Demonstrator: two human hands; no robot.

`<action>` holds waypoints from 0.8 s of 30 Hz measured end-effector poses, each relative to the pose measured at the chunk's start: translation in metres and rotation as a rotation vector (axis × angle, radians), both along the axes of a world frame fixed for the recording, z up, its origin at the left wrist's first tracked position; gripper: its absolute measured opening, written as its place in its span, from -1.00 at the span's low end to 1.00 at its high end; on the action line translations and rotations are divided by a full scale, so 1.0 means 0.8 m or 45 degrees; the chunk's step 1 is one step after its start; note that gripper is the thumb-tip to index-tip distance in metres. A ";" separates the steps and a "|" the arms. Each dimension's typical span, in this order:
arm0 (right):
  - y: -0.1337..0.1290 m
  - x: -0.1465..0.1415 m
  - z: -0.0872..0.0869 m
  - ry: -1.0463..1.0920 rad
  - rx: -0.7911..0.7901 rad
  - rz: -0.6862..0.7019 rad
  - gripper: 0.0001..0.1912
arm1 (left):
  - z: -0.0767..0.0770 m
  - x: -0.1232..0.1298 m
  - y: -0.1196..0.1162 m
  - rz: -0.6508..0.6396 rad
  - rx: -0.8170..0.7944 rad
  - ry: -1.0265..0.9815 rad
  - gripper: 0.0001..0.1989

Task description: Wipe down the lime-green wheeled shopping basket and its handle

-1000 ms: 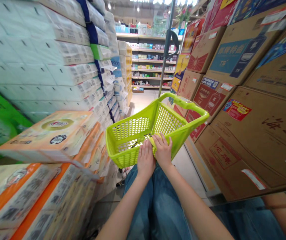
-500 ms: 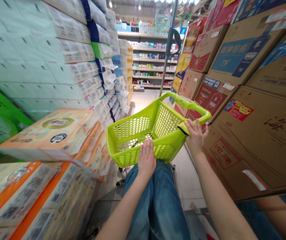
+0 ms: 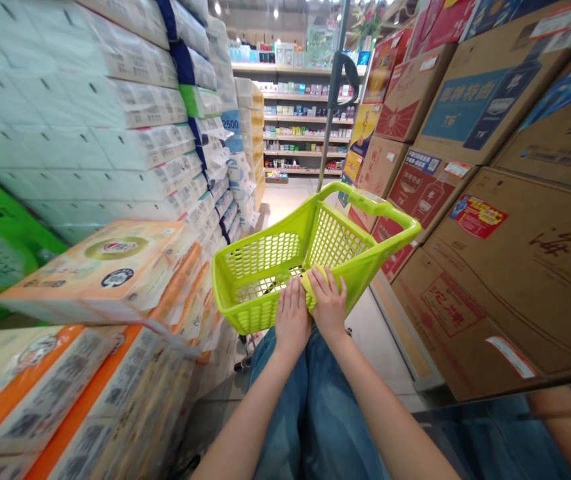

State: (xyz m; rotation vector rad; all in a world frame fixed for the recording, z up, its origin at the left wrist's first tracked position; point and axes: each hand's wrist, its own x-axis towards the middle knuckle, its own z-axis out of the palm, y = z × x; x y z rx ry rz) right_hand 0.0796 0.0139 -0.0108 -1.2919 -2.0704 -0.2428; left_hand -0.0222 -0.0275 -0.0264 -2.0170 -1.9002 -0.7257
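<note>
Because the lime-green plastic shopping basket (image 3: 265, 260) sits just in front of my jeans (image 3: 315, 413), both hands work low & close in, at approx 12 o'clock from my lap. L hand (image 3: 292, 319) lies flat on the near rim, fingers spread, not clenched, prob just steadying the basket. R hand (image 3: 328, 305) is curled w/ fingers over the yellow-green near handle (image 3: 310, 287), grasping it right beside L hand, so the two nearly touch. Forearms (image 3: 390, 413) angle in from 5 & 7 o'clock, wrists bent slightly, which looks like a way to keep the load of the basket centred. Far handle (image 3: 390, 217) stands up at about 1 o'clock. Tissue packs (image 3: 115, 267) are stacked high at 9 o'clock, cardboard cartons (image 3: 445, 307) at 3 o'clock, w/ store shelves (image 3: 305, 120) down the aisle at 12 & a metal pole (image 3: 332, 113) just right of them.
</note>
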 end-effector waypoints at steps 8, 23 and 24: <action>0.037 0.087 0.032 -0.233 0.102 0.009 -0.31 | 0.004 -0.001 -0.003 -0.020 -0.001 -0.029 -0.16; 0.013 0.040 0.018 -0.074 -0.018 -0.067 -0.25 | 0.003 0.000 -0.001 -0.013 -0.005 -0.052 -0.21; 0.005 0.026 0.012 -0.071 -0.033 -0.029 -0.27 | 0.003 0.000 -0.001 -0.015 -0.005 -0.045 -0.23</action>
